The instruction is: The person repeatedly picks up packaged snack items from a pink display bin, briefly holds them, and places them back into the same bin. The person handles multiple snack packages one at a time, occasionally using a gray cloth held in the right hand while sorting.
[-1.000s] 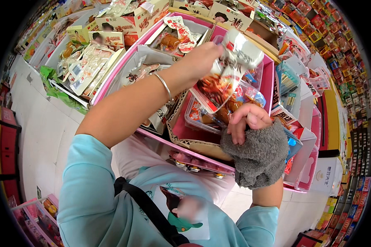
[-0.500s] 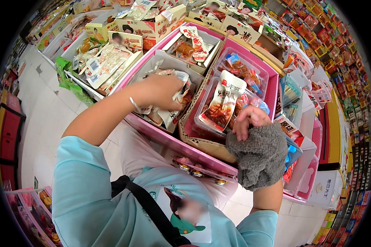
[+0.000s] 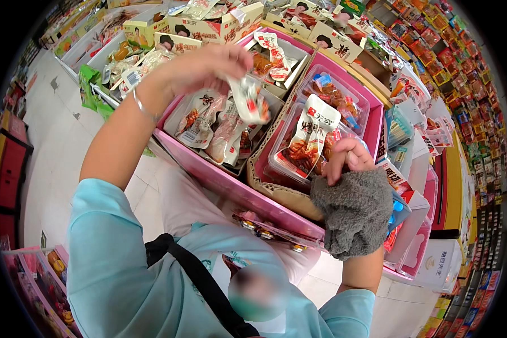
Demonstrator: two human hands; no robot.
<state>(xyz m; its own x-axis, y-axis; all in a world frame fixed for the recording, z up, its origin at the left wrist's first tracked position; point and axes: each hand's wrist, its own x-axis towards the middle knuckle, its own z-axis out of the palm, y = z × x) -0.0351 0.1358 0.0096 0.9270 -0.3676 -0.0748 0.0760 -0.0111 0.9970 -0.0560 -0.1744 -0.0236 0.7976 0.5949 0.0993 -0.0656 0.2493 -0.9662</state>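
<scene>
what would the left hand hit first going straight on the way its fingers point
Probably the red-and-white packet just right of the left hand, though depth is unclear and the hand might pass above it.

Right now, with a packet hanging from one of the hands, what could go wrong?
The left hand might lose the white packet, dropping it among the packets below. The bulky gray cloth around the right wrist could snag on the pink bin. The packet lying on the clear tub might slide if the right hand nudges it.
</scene>
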